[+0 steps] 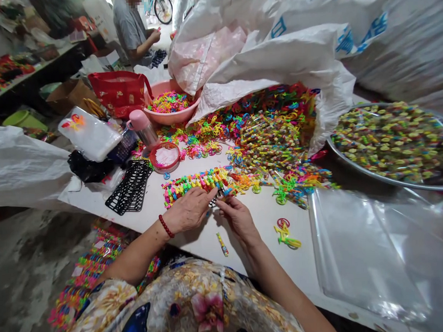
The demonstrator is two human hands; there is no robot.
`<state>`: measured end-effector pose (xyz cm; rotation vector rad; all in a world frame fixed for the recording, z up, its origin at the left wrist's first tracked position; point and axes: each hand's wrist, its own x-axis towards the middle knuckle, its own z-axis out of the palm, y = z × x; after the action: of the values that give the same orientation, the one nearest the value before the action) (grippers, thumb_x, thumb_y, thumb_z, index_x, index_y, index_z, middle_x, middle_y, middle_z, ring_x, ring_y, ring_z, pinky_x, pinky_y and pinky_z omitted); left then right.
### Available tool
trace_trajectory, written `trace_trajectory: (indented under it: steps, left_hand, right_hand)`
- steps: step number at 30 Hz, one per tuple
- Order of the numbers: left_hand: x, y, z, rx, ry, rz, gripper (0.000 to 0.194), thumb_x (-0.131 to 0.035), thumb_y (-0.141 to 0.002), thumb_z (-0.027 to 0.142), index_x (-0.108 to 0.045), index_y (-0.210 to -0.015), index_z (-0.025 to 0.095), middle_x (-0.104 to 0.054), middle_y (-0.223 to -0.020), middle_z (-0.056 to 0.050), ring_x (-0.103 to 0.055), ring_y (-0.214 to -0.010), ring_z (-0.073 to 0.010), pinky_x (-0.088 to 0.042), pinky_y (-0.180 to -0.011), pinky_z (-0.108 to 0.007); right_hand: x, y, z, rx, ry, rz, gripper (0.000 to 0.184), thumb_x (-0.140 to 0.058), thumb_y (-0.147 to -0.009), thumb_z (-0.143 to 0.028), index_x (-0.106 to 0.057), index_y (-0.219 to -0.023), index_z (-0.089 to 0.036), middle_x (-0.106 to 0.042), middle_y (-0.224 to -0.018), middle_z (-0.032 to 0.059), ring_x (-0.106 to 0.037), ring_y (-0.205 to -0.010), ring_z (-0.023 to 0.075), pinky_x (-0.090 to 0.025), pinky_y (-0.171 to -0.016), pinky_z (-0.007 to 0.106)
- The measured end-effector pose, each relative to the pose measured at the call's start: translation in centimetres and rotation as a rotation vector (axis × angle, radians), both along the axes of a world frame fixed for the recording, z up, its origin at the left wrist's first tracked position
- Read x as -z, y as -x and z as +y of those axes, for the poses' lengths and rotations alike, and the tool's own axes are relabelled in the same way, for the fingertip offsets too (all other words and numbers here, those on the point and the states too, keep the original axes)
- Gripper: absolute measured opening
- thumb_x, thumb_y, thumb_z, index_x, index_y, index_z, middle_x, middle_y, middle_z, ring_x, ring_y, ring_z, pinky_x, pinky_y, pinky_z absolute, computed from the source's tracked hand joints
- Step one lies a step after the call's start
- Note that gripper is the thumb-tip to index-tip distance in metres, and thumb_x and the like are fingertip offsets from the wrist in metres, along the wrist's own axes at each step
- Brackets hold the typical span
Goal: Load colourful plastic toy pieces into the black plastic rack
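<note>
A row of small colourful plastic toy pieces (196, 181) lies across the table, set along a black plastic lattice (213, 201) whose bare end shows between my hands. My left hand (192, 209) reaches over the row from the near side, its fingers bent onto the lattice at the right end. Thumb and forefinger of my right hand (238, 219) pinch that same end. A small yellow wrapped stick (222, 244) lies on the table just below my hands. To the right are loose toy bicycle pieces (286, 235) in yellow, green and red.
Black lattices (130, 187) are stacked at left, near a red basket (165, 157) and a pink-lidded bottle (142, 128). A heap of wrapped sticks (275, 139) spills from a white sack. Clear plastic bags (360, 248) and a metal tray (387, 181) occupy the right. A person (131, 33) works behind.
</note>
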<state>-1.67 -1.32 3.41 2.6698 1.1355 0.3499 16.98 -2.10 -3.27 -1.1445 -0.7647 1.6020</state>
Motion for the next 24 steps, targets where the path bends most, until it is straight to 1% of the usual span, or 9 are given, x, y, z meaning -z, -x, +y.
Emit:
trace_trajectory:
  steps: [3, 6, 8, 10, 12, 14, 18, 21, 24]
  left_hand:
    - [0.0, 0.0, 0.0, -0.011, 0.005, 0.006, 0.063, -0.042, -0.098, 0.023, -0.014, -0.155, 0.017, -0.059, -0.119, -0.014, -0.055, -0.115, -0.0266, -0.045, -0.104, -0.046]
    - [-0.2, 0.1, -0.1, -0.009, 0.019, -0.037, 0.063, -0.041, -0.099, 0.025, -0.013, -0.155, 0.018, -0.059, -0.123, -0.015, -0.054, -0.118, -0.0264, -0.045, -0.104, -0.047]
    - [-0.3, 0.1, -0.1, -0.005, 0.012, -0.058, 0.064, -0.041, -0.099, 0.025, -0.012, -0.155, 0.02, -0.057, -0.132, -0.016, -0.052, -0.123, -0.0266, -0.044, -0.106, -0.048]
    - [-0.3, 0.1, -0.2, -0.014, 0.0, -0.058, 0.064, -0.041, -0.099, 0.025, -0.012, -0.156, 0.021, -0.052, -0.14, -0.016, -0.05, -0.129, -0.0268, -0.043, -0.109, -0.048]
    - [-0.3, 0.1, -0.2, -0.027, -0.005, -0.043, 0.063, -0.042, -0.099, 0.025, -0.015, -0.156, 0.021, -0.05, -0.143, -0.016, -0.048, -0.132, -0.0266, -0.042, -0.111, -0.047]
    - [-0.2, 0.1, -0.2, -0.032, -0.002, -0.029, 0.062, -0.042, -0.099, 0.025, -0.017, -0.155, 0.02, -0.049, -0.143, -0.016, -0.047, -0.133, -0.0262, -0.041, -0.113, -0.047]
    - [0.1, 0.2, -0.2, -0.021, -0.001, -0.02, 0.062, -0.043, -0.098, 0.024, -0.019, -0.155, 0.02, -0.047, -0.146, -0.015, -0.045, -0.136, -0.0262, -0.04, -0.115, -0.046]
    - [0.3, 0.3, -0.1, -0.007, -0.017, -0.001, 0.064, -0.044, -0.096, 0.021, -0.02, -0.156, 0.02, -0.045, -0.148, -0.015, -0.043, -0.137, -0.0263, -0.039, -0.116, -0.047]
    - [0.2, 0.3, -0.1, 0.012, -0.058, 0.052, 0.059, -0.042, -0.097, 0.018, -0.028, -0.154, 0.019, -0.039, -0.155, -0.013, -0.04, -0.14, -0.026, -0.037, -0.117, -0.046]
  right_hand:
    - [-0.1, -0.3, 0.0, 0.082, -0.021, -0.056, 0.035, -0.088, -0.06, -0.038, -0.071, -0.085, -0.019, -0.061, -0.069, -0.0034, -0.047, -0.058, 0.0087, -0.042, -0.055, 0.023]
    - [0.5, -0.4, 0.0, 0.121, -0.012, -0.07, 0.037, -0.088, -0.059, -0.039, -0.067, -0.083, -0.019, -0.059, -0.068, -0.0044, -0.049, -0.06, 0.0101, -0.044, -0.058, 0.024]
    - [1.0, -0.2, 0.0, 0.1, -0.033, -0.103, 0.034, -0.085, -0.063, -0.041, -0.065, -0.079, -0.019, -0.06, -0.071, -0.0032, -0.052, -0.064, 0.0116, -0.046, -0.063, 0.026]
    - [1.4, 0.2, -0.1, 0.035, -0.088, -0.201, 0.031, -0.079, -0.07, -0.044, -0.065, -0.082, -0.019, -0.063, -0.076, -0.0005, -0.056, -0.069, 0.0142, -0.048, -0.068, 0.029]
    - [1.8, 0.6, -0.2, -0.045, -0.183, -0.344, 0.028, -0.07, -0.079, -0.045, -0.066, -0.088, -0.018, -0.066, -0.08, 0.0019, -0.057, -0.071, 0.0162, -0.05, -0.071, 0.031]
    - [2.1, 1.0, -0.1, -0.119, -0.326, -0.493, 0.024, -0.061, -0.087, -0.042, -0.066, -0.091, -0.019, -0.066, -0.082, 0.0029, -0.057, -0.072, 0.0171, -0.05, -0.071, 0.031]
    - [2.8, 1.4, 0.6, -0.215, -0.644, -0.665, 0.013, -0.052, -0.091, -0.027, -0.064, -0.093, -0.021, -0.068, -0.092, 0.0063, -0.062, -0.085, 0.0201, -0.051, -0.08, 0.033]
    - [3.3, 1.1, 1.3, -0.263, -0.778, -0.713, 0.024, -0.047, -0.089, -0.016, -0.062, -0.107, -0.02, -0.068, -0.106, 0.0105, -0.063, -0.099, 0.0218, -0.051, -0.087, 0.035]
    - [3.5, 0.7, 1.9, -0.359, -0.821, -0.743, 0.035, -0.044, -0.089, -0.011, -0.059, -0.12, -0.018, -0.065, -0.119, 0.0131, -0.061, -0.108, 0.0224, -0.051, -0.093, 0.037]
